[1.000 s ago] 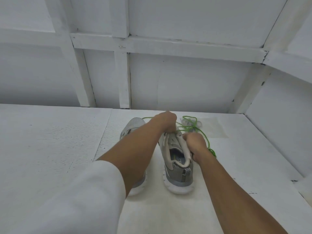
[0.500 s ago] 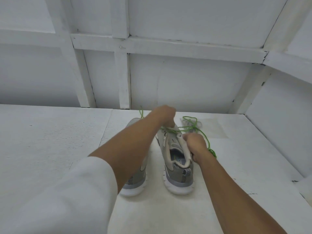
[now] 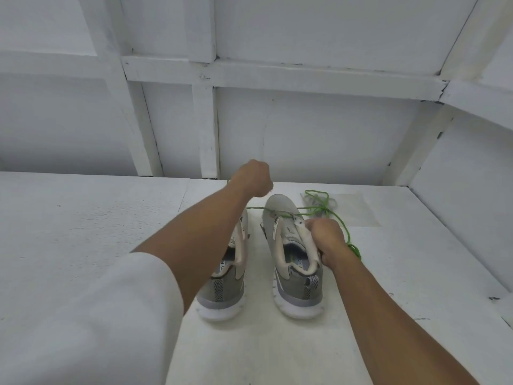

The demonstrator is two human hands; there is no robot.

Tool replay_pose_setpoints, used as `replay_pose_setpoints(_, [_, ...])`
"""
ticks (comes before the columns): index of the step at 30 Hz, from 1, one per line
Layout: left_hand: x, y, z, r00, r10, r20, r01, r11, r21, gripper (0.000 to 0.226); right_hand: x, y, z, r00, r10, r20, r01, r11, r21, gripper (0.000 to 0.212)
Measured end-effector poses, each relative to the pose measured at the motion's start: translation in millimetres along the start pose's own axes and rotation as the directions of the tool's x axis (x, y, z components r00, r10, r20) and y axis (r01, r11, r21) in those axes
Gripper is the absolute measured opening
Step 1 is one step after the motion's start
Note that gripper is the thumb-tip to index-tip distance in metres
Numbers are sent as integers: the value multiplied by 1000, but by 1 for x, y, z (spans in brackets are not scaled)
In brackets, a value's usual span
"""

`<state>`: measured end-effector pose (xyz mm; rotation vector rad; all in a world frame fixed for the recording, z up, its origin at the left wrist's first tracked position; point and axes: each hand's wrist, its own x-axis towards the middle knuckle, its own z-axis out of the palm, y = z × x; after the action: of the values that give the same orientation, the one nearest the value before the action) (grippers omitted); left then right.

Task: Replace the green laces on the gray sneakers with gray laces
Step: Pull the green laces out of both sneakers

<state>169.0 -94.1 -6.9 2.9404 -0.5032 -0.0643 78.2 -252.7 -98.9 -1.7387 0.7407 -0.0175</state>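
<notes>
Since the earlier frame, our left hand (image 3: 254, 179) had lifted off the right sneaker (image 3: 294, 262) toward 12 o'clock, drawing a strand of the green lace (image 3: 316, 209) out taut. The white table (image 3: 83, 218) carried both shoes, heels toward us. Our white sleeve (image 3: 111, 315) and left forearm crossed over the left sneaker (image 3: 227, 290), hiding its toe and most of its eyelets, so we could not tell what lacing remained there. The right sneaker stood just beside it at 3 o'clock, a narrow gap between them. The left hand was a closed fist gripping the green lace, a bit of green showing at its 9 o'clock side, though the fingers were turned away from us. Our right hand (image 3: 324, 240) held the right sneaker's collar, fingers curled round the edge. The rest of the lace lay looped at that shoe's 1 o'clock and trailed past the right wrist. Under the loops sat something grayish on a clear sheet (image 3: 358, 209), too blurred to name.
</notes>
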Motion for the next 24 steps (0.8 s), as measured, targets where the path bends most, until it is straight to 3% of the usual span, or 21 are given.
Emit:
replay_pose_setpoints(3, [-5, -14, -7, 1000, -30, -3, 30, 999, 15, 13, 0, -1, -1, 1000, 5, -8, -5, 1000, 9, 24])
replay_pose_setpoints(6, [-15, -14, -1, 998, -19, 53, 15, 998, 68, 15, 0, -3, -1, 1000, 22, 20, -22, 999, 31, 25])
replay_pose_setpoints(11, [-33, 3, 14, 983, 25, 181, -57, 982, 178, 9, -1, -12, -3, 997, -24, 69, 29, 997, -68, 16])
replay_pose_setpoints(14, [-35, 14, 12, 981, 8, 193, -19, 998, 55, 13, -6, -23, -10, 988, -63, 140, 85, 984, -157, 8])
replay_pose_setpoints(17, [-35, 23, 19, 967, -80, 242, 128, 973, -190, 24, -7, -35, -17, 967, -151, 207, 196, 957, -214, 11])
replay_pose_setpoints(20, [-39, 33, 29, 955, -154, 252, 231, 921, -314, 30, 0, -48, -23, 919, -340, 200, 387, 875, -291, 4])
replay_pose_setpoints(22, [-40, 35, 33, 948, -193, 251, 278, 889, -365, 28, 7, -55, -26, 854, -450, 262, 520, 745, -417, 7])
replay_pose_setpoints(24, [-37, 33, 35, 936, -229, 267, 330, 836, -438, 24, 15, -60, -25, 805, -465, 367, 593, 610, -525, 16])
